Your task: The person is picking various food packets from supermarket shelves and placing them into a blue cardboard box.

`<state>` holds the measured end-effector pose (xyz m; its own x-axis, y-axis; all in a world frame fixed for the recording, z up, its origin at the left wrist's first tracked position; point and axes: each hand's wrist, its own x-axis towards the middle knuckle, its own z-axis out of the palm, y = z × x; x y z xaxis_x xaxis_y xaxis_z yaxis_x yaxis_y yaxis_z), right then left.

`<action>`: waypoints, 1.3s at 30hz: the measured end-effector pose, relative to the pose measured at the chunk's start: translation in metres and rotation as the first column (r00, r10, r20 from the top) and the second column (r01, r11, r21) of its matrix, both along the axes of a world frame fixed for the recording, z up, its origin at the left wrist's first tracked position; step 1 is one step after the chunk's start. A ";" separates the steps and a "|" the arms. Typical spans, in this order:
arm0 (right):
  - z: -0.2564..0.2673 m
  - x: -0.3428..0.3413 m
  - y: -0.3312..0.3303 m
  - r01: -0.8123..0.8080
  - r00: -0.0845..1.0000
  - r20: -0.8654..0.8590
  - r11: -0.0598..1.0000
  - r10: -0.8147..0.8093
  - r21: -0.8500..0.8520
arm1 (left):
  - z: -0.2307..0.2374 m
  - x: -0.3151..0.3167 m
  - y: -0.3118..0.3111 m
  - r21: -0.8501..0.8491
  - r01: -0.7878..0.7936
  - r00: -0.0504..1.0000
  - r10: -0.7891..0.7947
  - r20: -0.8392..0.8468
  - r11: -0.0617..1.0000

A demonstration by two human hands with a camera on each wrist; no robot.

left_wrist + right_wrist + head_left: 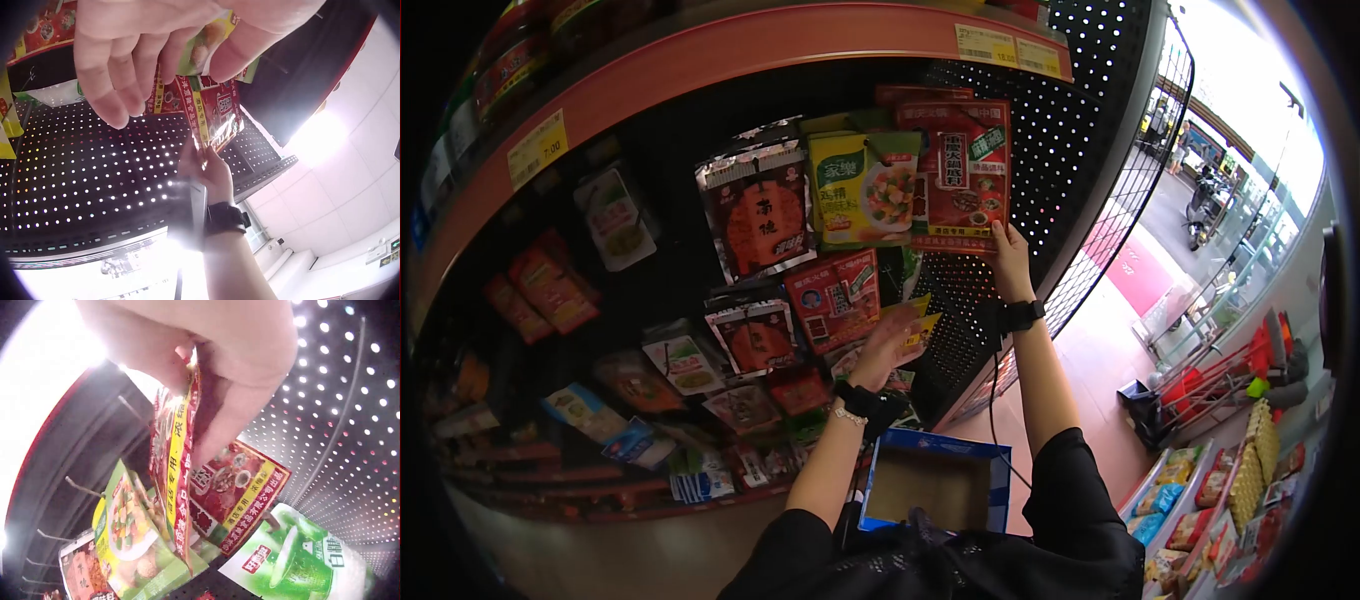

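A red hotpot seasoning packet (965, 180) hangs at the upper right of the rack, its lower edge pinched by my right hand (1012, 265). In the right wrist view, the fingers of my right hand (219, 369) grip the red packet (170, 456) seen edge-on, with another red packet (234, 487) behind it. My left hand (882, 352) is lower, beside a small yellow packet (920, 330), its fingers extended. The left wrist view shows the left hand's fingers (128, 78) loosely bent, holding nothing visible. A yellow-green packet (865, 190) hangs left of the red one.
Dark red packets (760, 215) hang farther left, with more packets below. A blue-edged box (1000, 490) is below my hands. Perforated board (1050, 130) backs the rack; a wire mesh side (1135, 190) stands at the right. A green-white packet (294, 559) hangs nearby.
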<state>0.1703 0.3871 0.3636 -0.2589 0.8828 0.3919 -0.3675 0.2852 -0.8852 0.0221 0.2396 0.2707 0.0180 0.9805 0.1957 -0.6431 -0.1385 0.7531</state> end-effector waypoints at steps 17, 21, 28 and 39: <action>0.045 0.066 -0.078 -0.067 0.995 -0.069 0.998 0.068 0.003 | 0.083 0.044 -0.016 0.247 -0.025 0.998 0.039 -0.050 0.969; 0.040 0.076 -0.090 -0.056 0.994 -0.091 0.998 0.056 0.012 | 0.083 0.053 -0.022 0.290 -0.063 0.989 0.098 -0.108 0.955; 0.045 0.077 -0.093 -0.052 0.998 -0.022 0.996 0.053 0.067 | 0.079 0.057 -0.019 0.314 -0.133 0.981 0.170 -0.092 0.940; 0.005 0.102 -0.123 -0.062 0.998 0.001 0.998 0.062 0.013 | 0.071 0.070 -0.047 0.234 -0.131 0.946 0.193 -0.262 0.963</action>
